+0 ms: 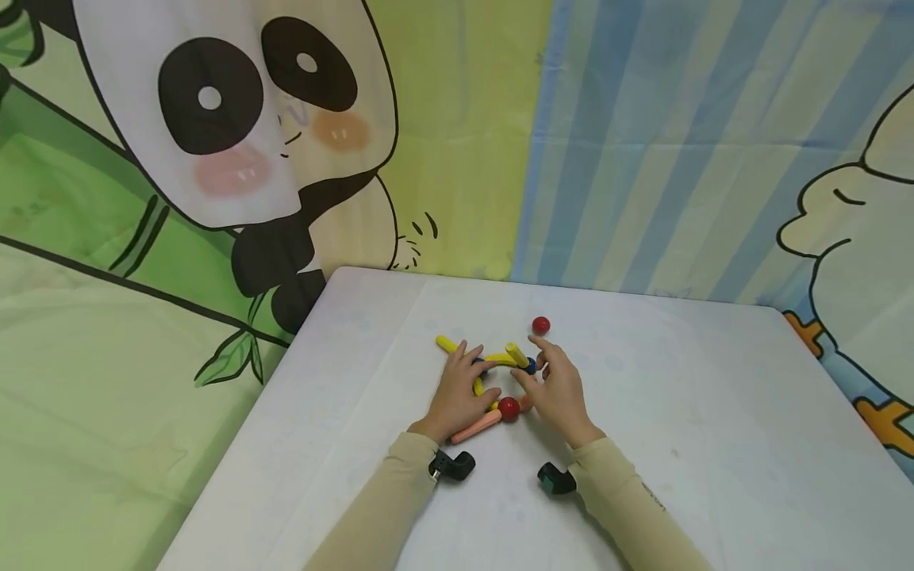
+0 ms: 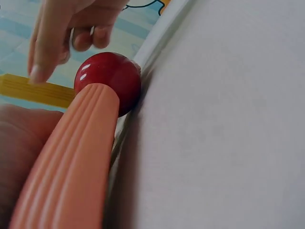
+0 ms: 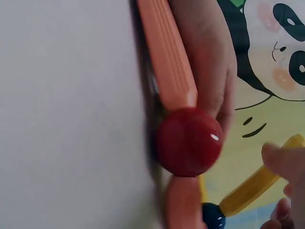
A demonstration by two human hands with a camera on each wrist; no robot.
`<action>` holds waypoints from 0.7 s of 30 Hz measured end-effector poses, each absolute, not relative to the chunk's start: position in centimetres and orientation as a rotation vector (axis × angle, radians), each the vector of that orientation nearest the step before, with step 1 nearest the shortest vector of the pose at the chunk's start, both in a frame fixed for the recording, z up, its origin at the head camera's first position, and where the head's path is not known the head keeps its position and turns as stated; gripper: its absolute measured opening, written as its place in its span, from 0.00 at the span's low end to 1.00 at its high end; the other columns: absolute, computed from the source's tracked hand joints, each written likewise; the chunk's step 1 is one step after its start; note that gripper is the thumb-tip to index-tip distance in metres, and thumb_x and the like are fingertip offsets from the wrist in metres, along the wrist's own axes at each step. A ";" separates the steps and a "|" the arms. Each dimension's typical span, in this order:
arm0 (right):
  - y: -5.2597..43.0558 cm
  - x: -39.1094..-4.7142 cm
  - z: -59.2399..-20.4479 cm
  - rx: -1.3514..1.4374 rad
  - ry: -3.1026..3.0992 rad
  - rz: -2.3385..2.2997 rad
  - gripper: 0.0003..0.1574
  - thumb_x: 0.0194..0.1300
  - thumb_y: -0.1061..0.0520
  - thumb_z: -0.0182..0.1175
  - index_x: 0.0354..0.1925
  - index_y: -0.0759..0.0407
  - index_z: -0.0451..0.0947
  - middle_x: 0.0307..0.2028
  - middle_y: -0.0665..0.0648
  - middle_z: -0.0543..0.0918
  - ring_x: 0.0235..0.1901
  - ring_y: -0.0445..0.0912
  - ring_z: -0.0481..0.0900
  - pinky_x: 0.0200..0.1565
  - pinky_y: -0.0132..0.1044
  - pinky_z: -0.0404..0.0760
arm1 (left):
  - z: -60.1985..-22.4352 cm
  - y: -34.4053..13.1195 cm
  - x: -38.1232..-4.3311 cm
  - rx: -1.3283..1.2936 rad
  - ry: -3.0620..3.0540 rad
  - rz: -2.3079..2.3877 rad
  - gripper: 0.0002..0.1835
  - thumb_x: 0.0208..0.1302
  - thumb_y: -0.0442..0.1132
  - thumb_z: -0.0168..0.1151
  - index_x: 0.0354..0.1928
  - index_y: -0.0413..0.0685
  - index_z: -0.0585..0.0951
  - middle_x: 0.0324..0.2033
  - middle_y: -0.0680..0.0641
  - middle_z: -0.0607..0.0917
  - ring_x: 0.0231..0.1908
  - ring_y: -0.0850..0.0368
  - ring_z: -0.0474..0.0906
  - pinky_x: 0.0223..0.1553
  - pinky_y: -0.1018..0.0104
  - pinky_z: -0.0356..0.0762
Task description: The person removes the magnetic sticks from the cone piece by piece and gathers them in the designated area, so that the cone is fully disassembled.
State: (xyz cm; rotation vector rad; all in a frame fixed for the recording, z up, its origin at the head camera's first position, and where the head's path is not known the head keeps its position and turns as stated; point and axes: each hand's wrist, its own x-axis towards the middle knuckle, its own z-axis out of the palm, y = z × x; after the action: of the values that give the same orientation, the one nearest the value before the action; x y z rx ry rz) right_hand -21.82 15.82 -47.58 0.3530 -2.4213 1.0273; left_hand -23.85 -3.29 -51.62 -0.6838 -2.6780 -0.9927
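- Nearest bit of the rod-and-ball frame (image 1: pixel 500 359) is the pink rod (image 1: pixel 477 427), plugged into the left side of the joined red ball (image 1: pixel 508 408) on the white table (image 1: pixel 714 396); if that corner gets shoved, I'd guess the joint twists and everything skews
- Left hand (image 1: pixel 460 392) lies over the frame's left side, fingers spread and fairly straight; looks more like steadying than clamping, though its underside is hidden; lean too hard and a joint could pop imo
- Right hand (image 1: pixel 559 392) is over on the right, thumb and index apart, no real grip; can't tell if it actually touches the raised yellow rod (image 1: pixel 516 354)
- That rod tilts up from the right blue ball (image 1: pixel 530 365) on the far side; a sideways knock could work it loose
- Farthest, the loose red ball (image 1: pixel 540 326) sits just beyond the right index; one stray fingertip and it probably rolls
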 end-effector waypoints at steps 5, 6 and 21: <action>15.3 -23.8 -46.3 0.422 -2.469 1.003 0.22 0.58 0.51 0.71 0.50 0.56 0.83 0.26 0.55 0.73 0.25 0.46 0.68 0.27 0.37 0.66 | -51.8 -3.2 -23.9 -0.698 -2.697 -0.960 0.26 0.61 0.53 0.65 0.59 0.51 0.80 0.69 0.42 0.66 0.74 0.40 0.45 0.71 0.43 0.48; 15.2 -24.0 -46.1 0.410 -2.460 1.012 0.18 0.59 0.51 0.71 0.46 0.56 0.84 0.26 0.53 0.74 0.25 0.46 0.69 0.27 0.37 0.67 | -51.9 -3.2 -23.9 -0.698 -2.698 -0.968 0.26 0.61 0.53 0.65 0.59 0.51 0.79 0.70 0.42 0.66 0.74 0.40 0.45 0.70 0.42 0.48; 21.3 -24.0 -48.7 -0.479 -2.378 1.396 0.23 0.68 0.41 0.59 0.44 0.60 0.79 0.32 0.58 0.84 0.25 0.42 0.73 0.25 0.29 0.68 | -51.0 -3.4 -23.9 -0.389 -2.292 -1.338 0.08 0.68 0.34 0.59 0.46 0.44 0.83 0.54 0.47 0.79 0.60 0.51 0.70 0.63 0.53 0.66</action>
State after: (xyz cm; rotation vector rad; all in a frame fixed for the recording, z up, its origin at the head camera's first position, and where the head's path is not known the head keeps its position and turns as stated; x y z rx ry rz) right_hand -23.97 21.31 -48.67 -0.4789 -2.3782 1.3961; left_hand -23.90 -3.41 -51.05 -0.3891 -2.2918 -1.3378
